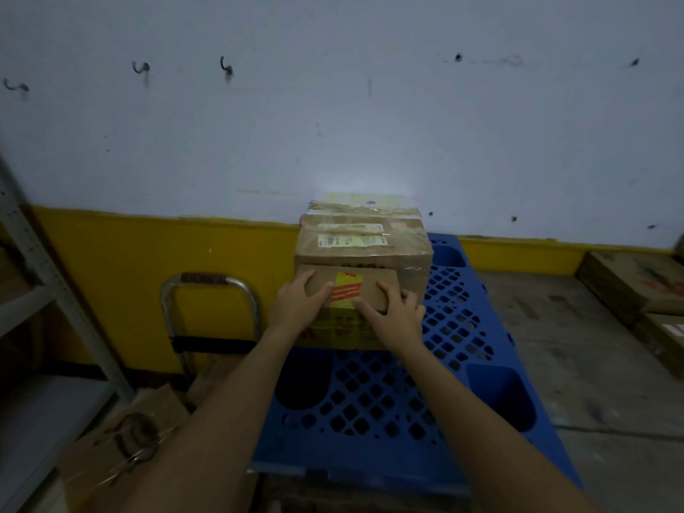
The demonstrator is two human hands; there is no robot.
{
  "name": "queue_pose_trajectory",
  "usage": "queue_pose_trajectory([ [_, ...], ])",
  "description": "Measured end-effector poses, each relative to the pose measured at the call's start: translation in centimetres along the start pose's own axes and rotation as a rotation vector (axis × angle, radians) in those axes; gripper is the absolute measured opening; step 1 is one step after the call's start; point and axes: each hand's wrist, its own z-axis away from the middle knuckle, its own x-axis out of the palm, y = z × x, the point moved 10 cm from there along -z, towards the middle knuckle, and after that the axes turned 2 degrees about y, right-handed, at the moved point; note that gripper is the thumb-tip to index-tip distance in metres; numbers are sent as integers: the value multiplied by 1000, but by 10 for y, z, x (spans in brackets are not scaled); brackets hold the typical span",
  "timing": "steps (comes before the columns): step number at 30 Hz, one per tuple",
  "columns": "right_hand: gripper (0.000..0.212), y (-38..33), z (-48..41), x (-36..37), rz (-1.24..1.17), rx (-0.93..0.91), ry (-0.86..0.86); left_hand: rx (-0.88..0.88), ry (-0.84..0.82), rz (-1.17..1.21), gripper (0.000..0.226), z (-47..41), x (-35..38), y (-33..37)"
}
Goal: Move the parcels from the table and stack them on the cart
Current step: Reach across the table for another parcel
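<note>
Small parcel with red-and-yellow tape is held at both ends: the left grip curls round its left edge, the right grip round its right. Just beyond the grips stands a larger taped box. Beneath them lies a yellow-taped parcel on a blue perforated platform. A metal handle stands left of the left grip.

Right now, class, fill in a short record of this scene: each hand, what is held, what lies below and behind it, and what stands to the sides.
Left hand: grips the left end of the small box
Right hand: grips its right end
Small box: brown, with yellow and red tape on top
Below it: taped box; whether they touch is unclear
Behind: large box with white labels, on the blue pallet
Left: metal handle
Far right: more boxes
</note>
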Motion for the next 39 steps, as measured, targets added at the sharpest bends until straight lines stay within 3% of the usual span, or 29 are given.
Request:
queue_pose_trajectory([
  [11, 72, 1, -1, 4, -1, -10, -41, 7, -55, -49, 67, -1, 1, 0],
  [18, 74, -8, 1, -1, 281, -78, -138, -25, -231, -186, 76, -2, 4, -1],
  [23, 72, -17, 5, -21, 371, -154, -89, 15, -68, -302, 72, 8, -20, 13],
  [31, 71, -13, 35, -57, 429, -288, -72, 70, 139, -289, 67, 52, -50, 51],
  [39, 68, 42, 85, -151, 508, -455, 13, 182, 217, -109, 61, 123, 2, 157],
])
